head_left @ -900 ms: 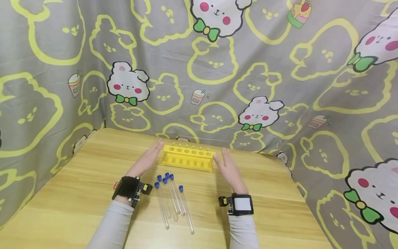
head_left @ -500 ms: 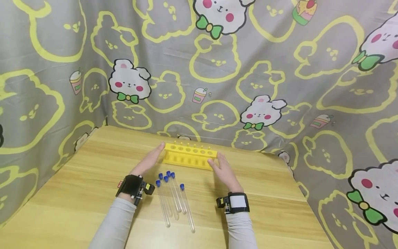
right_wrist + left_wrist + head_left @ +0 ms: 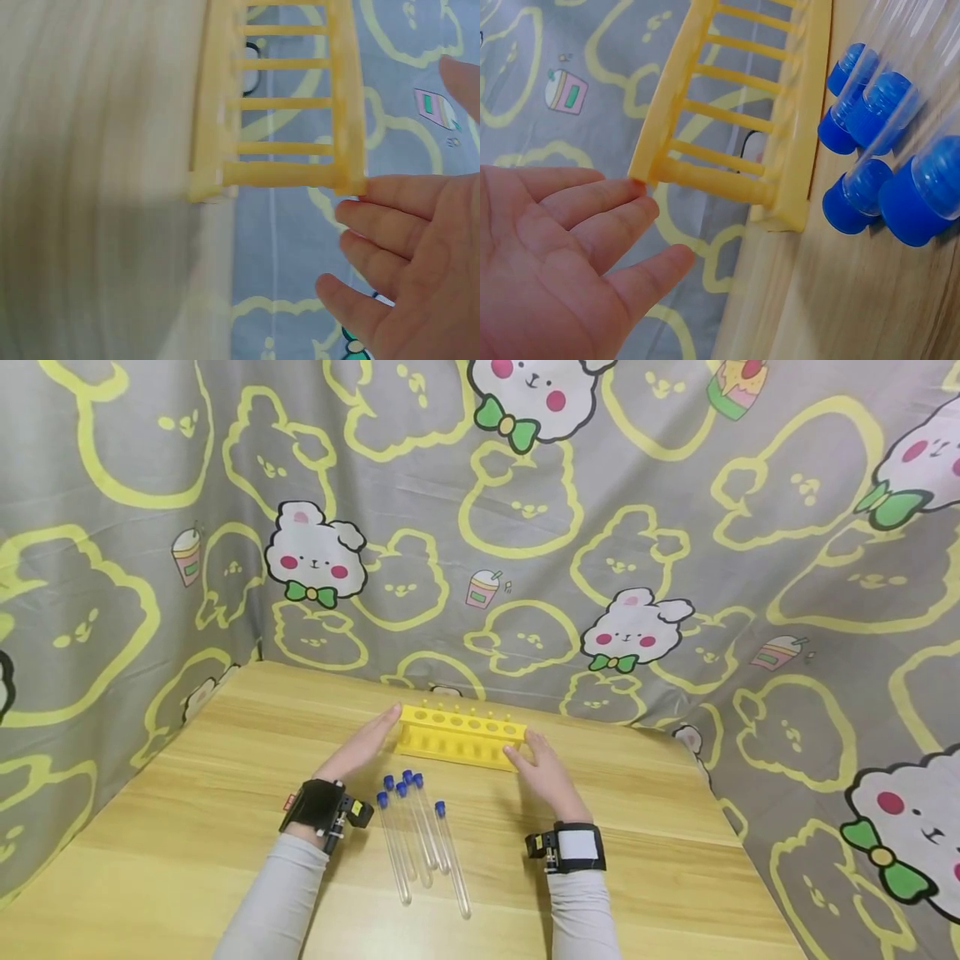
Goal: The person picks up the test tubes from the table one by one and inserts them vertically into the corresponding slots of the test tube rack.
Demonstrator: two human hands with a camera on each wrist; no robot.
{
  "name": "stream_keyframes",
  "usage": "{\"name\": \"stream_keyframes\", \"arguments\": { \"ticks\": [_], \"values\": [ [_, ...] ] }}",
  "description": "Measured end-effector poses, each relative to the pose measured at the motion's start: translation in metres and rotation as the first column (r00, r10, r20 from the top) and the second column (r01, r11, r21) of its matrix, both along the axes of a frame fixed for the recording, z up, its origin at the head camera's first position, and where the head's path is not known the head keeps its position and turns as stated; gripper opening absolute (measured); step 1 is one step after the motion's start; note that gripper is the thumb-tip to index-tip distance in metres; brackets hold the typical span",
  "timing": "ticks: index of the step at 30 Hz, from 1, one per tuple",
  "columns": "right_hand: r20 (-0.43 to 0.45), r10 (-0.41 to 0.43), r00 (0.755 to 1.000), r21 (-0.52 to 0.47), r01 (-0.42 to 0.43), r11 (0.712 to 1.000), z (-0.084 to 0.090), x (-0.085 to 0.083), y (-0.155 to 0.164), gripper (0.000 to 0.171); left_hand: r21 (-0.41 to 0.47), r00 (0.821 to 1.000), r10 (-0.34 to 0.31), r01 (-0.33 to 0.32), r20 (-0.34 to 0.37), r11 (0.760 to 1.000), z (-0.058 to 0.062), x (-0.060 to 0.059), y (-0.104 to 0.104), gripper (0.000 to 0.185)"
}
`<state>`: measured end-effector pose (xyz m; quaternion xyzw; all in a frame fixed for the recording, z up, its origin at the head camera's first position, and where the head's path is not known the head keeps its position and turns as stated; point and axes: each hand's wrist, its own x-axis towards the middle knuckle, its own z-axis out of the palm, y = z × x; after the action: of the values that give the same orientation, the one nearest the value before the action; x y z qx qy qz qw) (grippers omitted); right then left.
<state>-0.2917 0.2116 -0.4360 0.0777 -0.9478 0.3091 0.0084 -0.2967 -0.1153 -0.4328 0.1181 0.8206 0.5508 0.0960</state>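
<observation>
Brings right hand [image 3: 551, 778] in opposite left hand [image 3: 362, 750]; touches ends of yellow test-tube rack [image 3: 463, 732] with straight, spread fingers; likely steadies it.

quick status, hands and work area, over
Left hand, right hand: fingers straight, at opposite ends of yellow rectangular test-tube rack. Rack upright. Blue-capped clear tubes lying in front, touching neither hand.

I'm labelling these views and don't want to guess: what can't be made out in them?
Head view: part of the right end of the yellow rack, hidden by the right hand.
Head view: any lettering on the red tag, too small to read.
Left wrist view: the closed ends of the blue-capped tubes, cut off by the frame edge.
Right wrist view: the base of the thumb, cut off by the right edge.
</observation>
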Motion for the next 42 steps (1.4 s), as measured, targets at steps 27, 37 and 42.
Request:
{"name": "stream_keyframes", "arguments": {
  "ticks": [27, 37, 42],
  "values": [
    [-0.037, -0.118, 0.992, -0.043, 0.117, 0.992, 0.005, 0.001, 0.032, 0.068, 0.003, 0.998, -0.067, 0.067, 0.019, 0.998, 0.005, 0.007, 0.011, 0.081],
    [-0.095, -0.141, 0.985, -0.111, 0.130, 0.985, -0.012, -0.008, 0.030, 0.064, 0.022, 0.997, -0.071, 0.072, -0.019, 0.997, 0.006, 0.005, 0.008, 0.081],
    [-0.099, -0.150, 0.984, -0.127, 0.136, 0.982, -0.014, -0.009, 0.030, 0.059, 0.028, 0.998, -0.065, 0.066, -0.017, 0.997, 0.005, 0.004, 0.009, 0.082]
  ]
}}
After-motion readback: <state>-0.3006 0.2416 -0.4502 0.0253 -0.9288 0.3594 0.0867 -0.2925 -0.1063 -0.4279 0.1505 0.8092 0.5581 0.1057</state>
